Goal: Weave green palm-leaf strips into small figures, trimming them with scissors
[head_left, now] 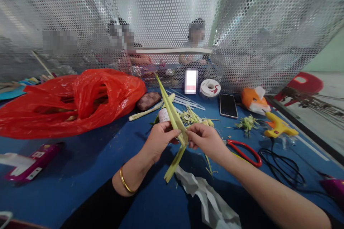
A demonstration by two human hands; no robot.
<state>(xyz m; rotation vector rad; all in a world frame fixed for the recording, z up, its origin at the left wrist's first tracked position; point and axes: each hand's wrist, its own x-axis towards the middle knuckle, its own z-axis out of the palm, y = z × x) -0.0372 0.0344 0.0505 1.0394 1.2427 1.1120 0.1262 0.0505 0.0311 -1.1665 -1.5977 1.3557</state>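
Observation:
A long, pale yellow-green plant leaf [170, 109] is held up over the table, its tip pointing away and to the left. My left hand [161, 139] pinches its left edge near the middle, with the thumb on top. Opposite it, my right hand [202, 137] pinches the right edge between thumb and fingers. Below the hands the leaf bends, and its lower end hangs toward me. Behind the leaf lie shredded green scraps [191, 115] and a partly hidden white roll [163, 115]. Crumpled grey-white sheet material [206, 195] lies below my right hand.
A red plastic bag [53, 96] fills the left. Rightward lie red-handled scissors or pliers [248, 155], a yellow glue gun [279, 126] with black cable [282, 162], and a phone [228, 106]. A ribbon spool [210, 87] stands before the perforated metal screen [166, 14]; people sit behind it.

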